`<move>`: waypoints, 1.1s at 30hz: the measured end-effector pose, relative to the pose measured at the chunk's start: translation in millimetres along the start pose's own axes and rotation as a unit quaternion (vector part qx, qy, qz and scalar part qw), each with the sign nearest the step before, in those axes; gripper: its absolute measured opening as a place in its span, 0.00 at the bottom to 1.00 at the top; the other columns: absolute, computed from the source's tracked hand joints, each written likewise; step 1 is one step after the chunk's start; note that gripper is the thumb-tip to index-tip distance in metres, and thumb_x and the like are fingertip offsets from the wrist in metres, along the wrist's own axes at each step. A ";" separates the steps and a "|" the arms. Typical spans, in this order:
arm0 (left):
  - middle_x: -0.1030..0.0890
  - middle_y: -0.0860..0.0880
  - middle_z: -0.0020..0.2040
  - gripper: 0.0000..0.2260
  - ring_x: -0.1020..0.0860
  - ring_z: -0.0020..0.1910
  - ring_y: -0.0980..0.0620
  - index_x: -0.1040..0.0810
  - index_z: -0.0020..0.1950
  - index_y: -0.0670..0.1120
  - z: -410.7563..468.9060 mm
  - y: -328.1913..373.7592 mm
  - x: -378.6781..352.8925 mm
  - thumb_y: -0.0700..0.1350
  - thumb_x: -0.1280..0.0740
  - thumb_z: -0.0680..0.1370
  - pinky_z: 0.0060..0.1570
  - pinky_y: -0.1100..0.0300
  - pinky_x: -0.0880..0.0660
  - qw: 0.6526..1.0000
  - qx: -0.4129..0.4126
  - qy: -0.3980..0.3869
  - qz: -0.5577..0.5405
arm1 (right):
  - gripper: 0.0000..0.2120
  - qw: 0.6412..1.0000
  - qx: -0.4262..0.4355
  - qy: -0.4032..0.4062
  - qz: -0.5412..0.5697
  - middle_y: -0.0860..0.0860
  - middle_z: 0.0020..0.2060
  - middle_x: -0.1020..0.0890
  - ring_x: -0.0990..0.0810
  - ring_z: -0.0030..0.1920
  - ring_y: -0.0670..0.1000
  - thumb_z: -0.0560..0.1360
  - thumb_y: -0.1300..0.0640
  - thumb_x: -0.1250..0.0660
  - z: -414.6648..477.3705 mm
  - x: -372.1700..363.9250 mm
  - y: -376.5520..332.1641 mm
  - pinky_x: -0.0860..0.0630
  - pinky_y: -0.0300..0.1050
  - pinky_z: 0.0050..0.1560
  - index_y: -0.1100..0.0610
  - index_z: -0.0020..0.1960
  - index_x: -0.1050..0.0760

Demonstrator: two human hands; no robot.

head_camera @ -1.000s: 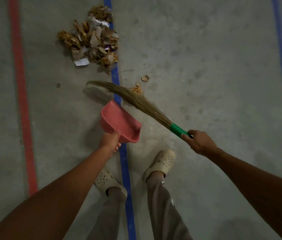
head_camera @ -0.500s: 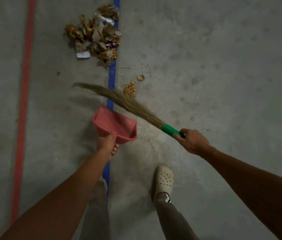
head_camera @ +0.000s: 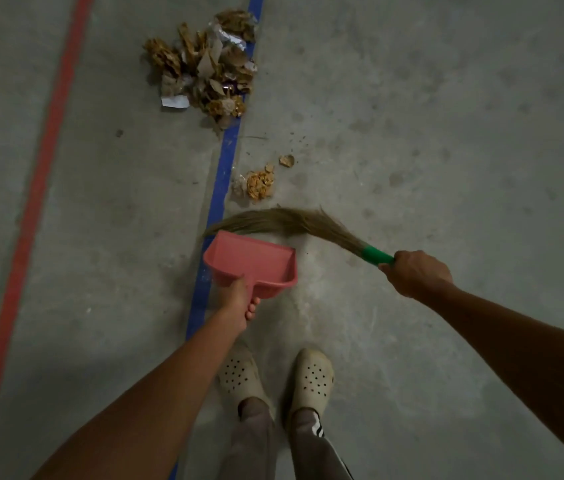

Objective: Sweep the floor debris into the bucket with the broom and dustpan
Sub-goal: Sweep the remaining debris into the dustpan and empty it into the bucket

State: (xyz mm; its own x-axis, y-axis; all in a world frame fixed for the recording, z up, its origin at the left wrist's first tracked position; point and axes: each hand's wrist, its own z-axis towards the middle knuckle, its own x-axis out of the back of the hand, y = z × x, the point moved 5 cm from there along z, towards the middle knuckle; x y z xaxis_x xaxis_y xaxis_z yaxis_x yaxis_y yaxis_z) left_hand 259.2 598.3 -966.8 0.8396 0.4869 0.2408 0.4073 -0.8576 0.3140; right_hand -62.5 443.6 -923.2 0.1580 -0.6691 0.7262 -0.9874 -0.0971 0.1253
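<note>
Left hand (head_camera: pixel 237 294) grips dustpan (head_camera: pixel 251 259), right hand (head_camera: pixel 415 273) grips broom (head_camera: pixel 294 221). Reach bristles past small debris (head_camera: pixel 259 183) at centre, pull toward pan lip.

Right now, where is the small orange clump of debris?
In the head view, the small clump lies on the floor just right of the blue line, beyond the broom.

Open floor (head_camera: pixel 446 133) right of broom (head_camera: pixel 291 221); debris pile (head_camera: pixel 204 64) ahead.
</note>
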 end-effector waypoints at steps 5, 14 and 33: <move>0.27 0.45 0.26 0.13 0.36 0.16 0.55 0.26 0.38 0.40 19.5 35.1 -9.3 0.46 0.39 0.79 0.17 0.69 0.42 0.999 -0.037 0.004 -0.006 | 0.22 0.999 0.013 0.048 0.001 0.49 0.34 0.27 0.26 0.31 0.48 0.81 0.39 0.44 19.7 23.4 -32.0 0.34 0.41 0.27 0.55 0.58 0.25; 0.28 0.45 0.29 0.13 0.37 0.15 0.57 0.26 0.42 0.42 20.8 111.7 0.8 0.49 0.41 0.81 0.16 0.70 0.43 0.996 -0.079 -0.010 -0.034 | 0.23 0.987 0.044 0.107 0.109 0.50 0.35 0.25 0.24 0.32 0.49 0.81 0.37 0.48 19.8 58.2 -87.5 0.27 0.44 0.29 0.56 0.55 0.27; 0.25 0.45 0.27 0.14 0.36 0.16 0.56 0.22 0.39 0.43 -25.4 142.4 52.2 0.53 0.33 0.77 0.16 0.68 0.42 0.985 -0.165 0.041 0.017 | 0.21 0.847 -0.143 -0.066 0.507 0.56 0.39 0.21 0.22 0.34 0.51 0.82 0.41 0.44 -34.0 47.4 -156.9 0.19 0.46 0.38 0.60 0.49 0.28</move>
State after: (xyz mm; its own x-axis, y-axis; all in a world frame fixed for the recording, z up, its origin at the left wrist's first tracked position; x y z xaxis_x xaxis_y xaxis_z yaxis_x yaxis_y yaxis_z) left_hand 351.9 505.8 -886.2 0.8135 0.4820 0.3255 0.2289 -0.7798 0.5827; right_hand 100.3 452.1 -885.5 -0.7915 -0.3802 0.4785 -0.5678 0.7471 -0.3457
